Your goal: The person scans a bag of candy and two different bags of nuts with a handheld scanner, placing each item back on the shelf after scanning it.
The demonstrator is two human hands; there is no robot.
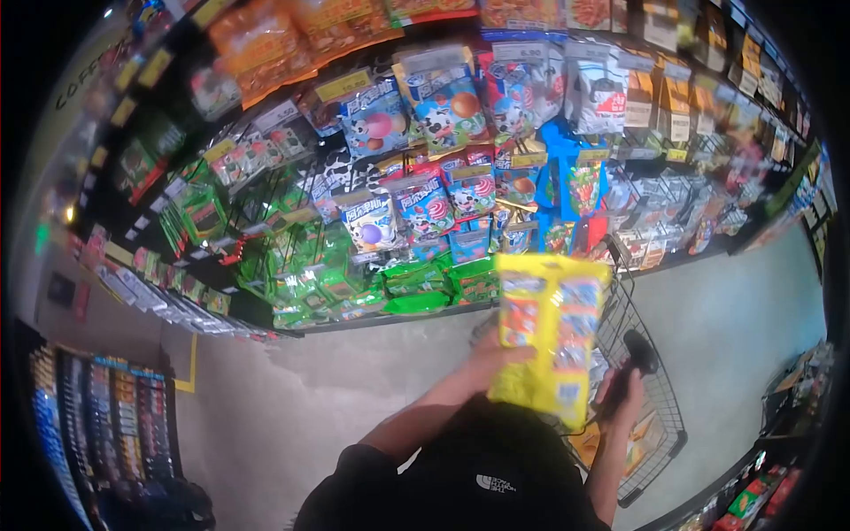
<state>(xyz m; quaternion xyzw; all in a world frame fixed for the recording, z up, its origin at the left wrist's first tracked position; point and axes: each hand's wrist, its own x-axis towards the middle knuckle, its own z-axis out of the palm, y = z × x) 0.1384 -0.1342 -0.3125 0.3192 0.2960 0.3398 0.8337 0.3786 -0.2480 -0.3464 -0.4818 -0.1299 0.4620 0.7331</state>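
Observation:
My left hand (500, 358) is closed on a yellow snack bag (551, 341), holding it upright before my chest. The bag is slightly blurred, with red and blue picture panels and a white label low on its right. My right hand (622, 398) is wrapped round the dark handle (639, 352) of a wire shopping cart (660, 416), to the right of the bag. Part of the cart is hidden behind the bag and my arm. Orange-yellow packages (639, 442) lie in the cart.
Ahead stands a long rack of hanging candy bags (443, 106), with green packets (416, 288) on its bottom level. Grey floor (292, 389) runs between it and me. Another stocked shelf (115, 407) is at lower left, and red and green goods (753, 496) are at lower right.

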